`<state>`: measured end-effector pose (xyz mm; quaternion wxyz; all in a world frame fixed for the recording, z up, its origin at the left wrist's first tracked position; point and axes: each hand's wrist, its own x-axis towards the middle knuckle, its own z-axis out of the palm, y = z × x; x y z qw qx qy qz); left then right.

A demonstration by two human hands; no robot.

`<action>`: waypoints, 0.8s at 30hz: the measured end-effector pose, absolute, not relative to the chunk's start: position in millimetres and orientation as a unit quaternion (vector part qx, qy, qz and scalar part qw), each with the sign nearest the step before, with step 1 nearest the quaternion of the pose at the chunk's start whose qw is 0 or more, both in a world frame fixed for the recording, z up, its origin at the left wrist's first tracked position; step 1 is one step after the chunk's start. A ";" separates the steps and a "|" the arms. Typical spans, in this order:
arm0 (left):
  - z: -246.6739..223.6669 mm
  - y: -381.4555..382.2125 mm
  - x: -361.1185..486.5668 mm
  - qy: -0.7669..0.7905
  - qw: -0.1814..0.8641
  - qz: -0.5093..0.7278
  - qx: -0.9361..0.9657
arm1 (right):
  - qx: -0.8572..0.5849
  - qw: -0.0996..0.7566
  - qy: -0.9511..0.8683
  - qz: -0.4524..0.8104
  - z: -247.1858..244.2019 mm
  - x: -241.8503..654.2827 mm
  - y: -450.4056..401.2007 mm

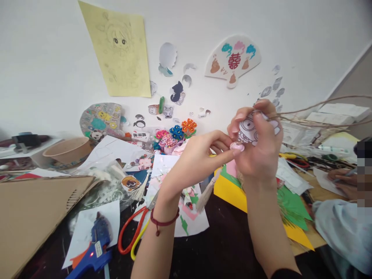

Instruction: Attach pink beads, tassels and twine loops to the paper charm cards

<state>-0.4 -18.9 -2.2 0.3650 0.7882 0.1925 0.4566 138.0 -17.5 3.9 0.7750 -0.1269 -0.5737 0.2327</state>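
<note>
In the head view, both hands are raised and close together over the dark bench (221, 248), in front of the white wall (186, 23). The left hand (203, 151) pinches a small, shiny pink piece (237, 147) between thumb and fingers, just beside the right palm. The right hand (257, 147) is curled round a white cutout (248, 128) with a face drawn in dark outline, gripping it between thumb and fingers; part of the cutout is hidden by the fingers. Thin brown cords (316, 124) run from near the right fingers toward the right edge. A pale tassel (207, 193) hangs below the hands; its upper attachment is unclear. Under the left forearm, which wears a dark red bracelet (165, 223), lie scissors (141, 228) with one red and one yellow handle, partly on a white sheet (200, 226) strewn with paper scraps. Farther left, a blue glue gun (100, 244) with a lit red light lies over another white paper (113, 217), near a large piece of cardboard (37, 217). Green sheets (293, 205) and yellow sheets (231, 190) lie around the right forearm. At the right edge, another person's hand (347, 180) holds a pen over paper.
</note>
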 end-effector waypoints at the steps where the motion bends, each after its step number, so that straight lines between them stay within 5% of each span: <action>1: -2.5 -18.6 -1.1 0.191 0.364 0.461 0.786 | -0.126 0.773 -0.574 0.238 4.5 138.8 -17.9; 10: -3.6 -17.0 -0.9 0.159 0.426 0.501 0.737 | -0.142 0.783 -0.565 0.217 6.4 138.1 -23.9; 24: 6.2 -25.4 -17.5 0.202 0.302 0.486 0.795 | -0.169 0.789 -0.555 0.201 3.9 136.1 -23.1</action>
